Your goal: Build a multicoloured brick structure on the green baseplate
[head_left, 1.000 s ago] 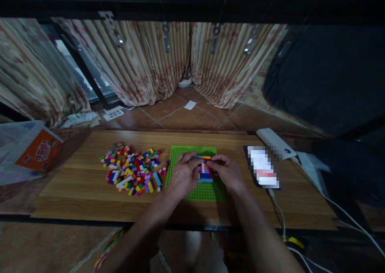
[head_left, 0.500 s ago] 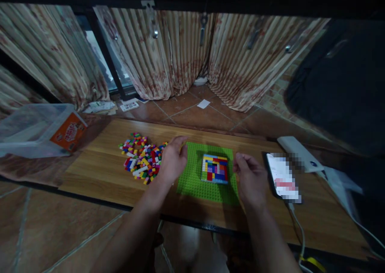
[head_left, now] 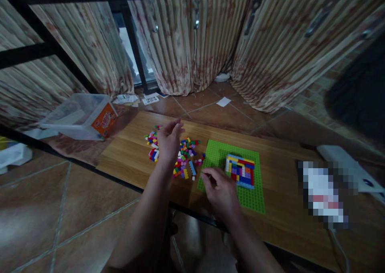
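My left hand hovers over the loose pile of small toy bricks, its fingers loosely bent and apart, with nothing visible in it. My right hand is over the near left part of the green baseplate. Its fingers are curled, thumb and forefinger close together; whatever they may hold is too small to make out. On the baseplate sits a square build of multicoloured bricks, just beyond and to the right of my right hand. My left hand and forearm hide part of the pile.
A clear plastic box with an orange label stands left of the wooden table. On the right lie a phone with a cable and a white device. Striped curtains hang behind.
The view has swung left, so the table things appear further right. My right hand has moved from the baseplate's right side to its left. My left hand has shifted left over the brick pile.
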### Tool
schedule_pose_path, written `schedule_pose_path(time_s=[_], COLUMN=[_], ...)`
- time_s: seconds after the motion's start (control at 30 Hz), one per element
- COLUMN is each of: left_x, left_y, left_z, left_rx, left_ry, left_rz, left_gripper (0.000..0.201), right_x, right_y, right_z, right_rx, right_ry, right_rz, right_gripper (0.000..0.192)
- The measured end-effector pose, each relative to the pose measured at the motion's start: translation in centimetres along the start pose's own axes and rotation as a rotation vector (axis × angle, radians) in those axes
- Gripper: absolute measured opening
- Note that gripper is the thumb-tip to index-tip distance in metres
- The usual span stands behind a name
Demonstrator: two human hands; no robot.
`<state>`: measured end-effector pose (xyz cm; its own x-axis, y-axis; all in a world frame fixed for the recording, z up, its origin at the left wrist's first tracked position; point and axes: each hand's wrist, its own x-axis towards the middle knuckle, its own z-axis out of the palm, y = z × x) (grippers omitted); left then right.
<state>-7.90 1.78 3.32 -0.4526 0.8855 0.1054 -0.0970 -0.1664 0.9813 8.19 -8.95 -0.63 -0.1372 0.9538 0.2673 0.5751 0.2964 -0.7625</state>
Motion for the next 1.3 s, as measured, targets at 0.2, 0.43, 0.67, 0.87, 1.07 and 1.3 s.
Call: schedule_pose_path(time_s=[0.2, 0.43, 0.67, 0.87, 1.07, 1.3], left_x=[-0.4, -0.7, -1.1, -1.6, -2.1, -5.0], left_y=[0.2, 0.4, -0.1, -0.6, -0.4, -0.4], left_z=[0.2, 0.2, 0.5, 1.1, 0.8, 2.5], left_rx=[-0.052, -0.103, -0.063, 0.055, 0.273, 0.287], left_ry=[-0.028, -0.052, -0.140, -0.212, -0.399, -0.888], left_rz=[-0.051, -0.067, -0.086, -0.030, -0.090, -0.187], left_gripper=[0.026, 0.024, 0.026, 0.025, 0.026, 0.023], right_x=[0.8, 1.9, 2.5, 2.5, 2.0, 0.5], right_y=[-0.8, -1.7, -1.9, -2.2, -1.9, -0.5], right_z=[2.8, 3.8, 4.2, 3.6, 0.6, -1.9], right_rx=[-0.106, -0.273, -0.382, -0.307, 0.011, 0.026], right_ry=[-0.033, -0.061, -0.083, 0.025, 0.276, 0.332], right_rz=[0.053, 0.182, 0.210, 0.148, 0.162, 0.240], right_gripper=[0.018, 0.023, 0.019, 0.023, 0.017, 0.022])
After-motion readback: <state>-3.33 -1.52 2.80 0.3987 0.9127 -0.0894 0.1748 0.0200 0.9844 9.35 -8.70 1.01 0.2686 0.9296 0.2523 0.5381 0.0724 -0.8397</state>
